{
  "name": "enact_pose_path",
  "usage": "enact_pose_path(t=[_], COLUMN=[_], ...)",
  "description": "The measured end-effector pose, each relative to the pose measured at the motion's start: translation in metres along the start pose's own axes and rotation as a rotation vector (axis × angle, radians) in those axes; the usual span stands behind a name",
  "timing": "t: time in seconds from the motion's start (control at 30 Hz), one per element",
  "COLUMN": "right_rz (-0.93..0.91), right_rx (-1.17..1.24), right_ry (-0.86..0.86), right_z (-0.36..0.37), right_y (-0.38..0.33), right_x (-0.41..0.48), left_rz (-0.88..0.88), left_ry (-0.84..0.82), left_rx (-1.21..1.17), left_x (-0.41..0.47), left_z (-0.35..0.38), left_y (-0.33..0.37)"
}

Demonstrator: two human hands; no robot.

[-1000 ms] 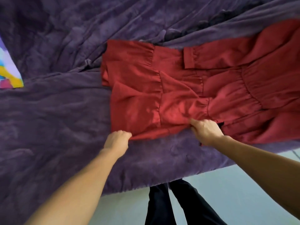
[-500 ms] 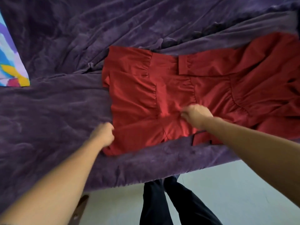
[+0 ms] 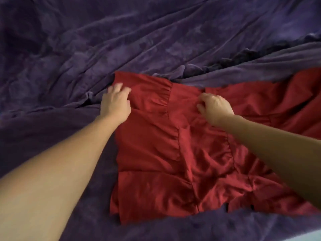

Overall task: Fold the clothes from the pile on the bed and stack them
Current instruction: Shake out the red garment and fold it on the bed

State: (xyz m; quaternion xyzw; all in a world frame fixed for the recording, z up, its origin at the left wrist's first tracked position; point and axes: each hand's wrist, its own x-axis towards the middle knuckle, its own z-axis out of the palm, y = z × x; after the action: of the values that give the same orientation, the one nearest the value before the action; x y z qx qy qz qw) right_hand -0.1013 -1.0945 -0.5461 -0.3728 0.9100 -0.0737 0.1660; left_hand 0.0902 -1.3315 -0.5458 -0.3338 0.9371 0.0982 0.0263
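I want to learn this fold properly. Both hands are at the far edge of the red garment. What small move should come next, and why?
Probably sweep both palms toward the near edge to flatten it. The left hand and right hand sit at the far edge of the red garment, whose middle lies creased on the purple cover.

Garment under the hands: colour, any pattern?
The garment is plain red, no print, with gathered ruffle seams. Head view, the only one.

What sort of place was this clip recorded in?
Most likely a bedroom: a rumpled purple blanket covers a wide soft surface like a bed, and a red garment lies spread on it, with the left hand and right hand near its far edge.
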Motion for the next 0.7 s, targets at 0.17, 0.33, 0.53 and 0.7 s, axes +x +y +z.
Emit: enact_pose_path(t=[0.17, 0.33, 0.53, 0.7], right_rz=[-0.013, 0.024, -0.333, -0.421], right_rx=[0.071, -0.068, -0.020, 0.071], right_ry=[-0.096, -0.010, 0.436, 0.332], right_z=[0.018, 0.007, -0.040, -0.022], right_y=[-0.016, -0.018, -0.012, 0.001], right_x=[0.071, 0.063, -0.019, -0.085], left_rz=[0.157, 0.226, 0.421, 0.657], left_ry=[-0.209, -0.340, -0.054, -0.263], left_rx=[0.145, 0.175, 0.105, 0.173], left_x=[0.078, 0.094, 0.052, 0.011], left_z=[0.025, 0.010, -0.046, -0.032], left_y=[0.001, 0.011, 0.022, 0.092])
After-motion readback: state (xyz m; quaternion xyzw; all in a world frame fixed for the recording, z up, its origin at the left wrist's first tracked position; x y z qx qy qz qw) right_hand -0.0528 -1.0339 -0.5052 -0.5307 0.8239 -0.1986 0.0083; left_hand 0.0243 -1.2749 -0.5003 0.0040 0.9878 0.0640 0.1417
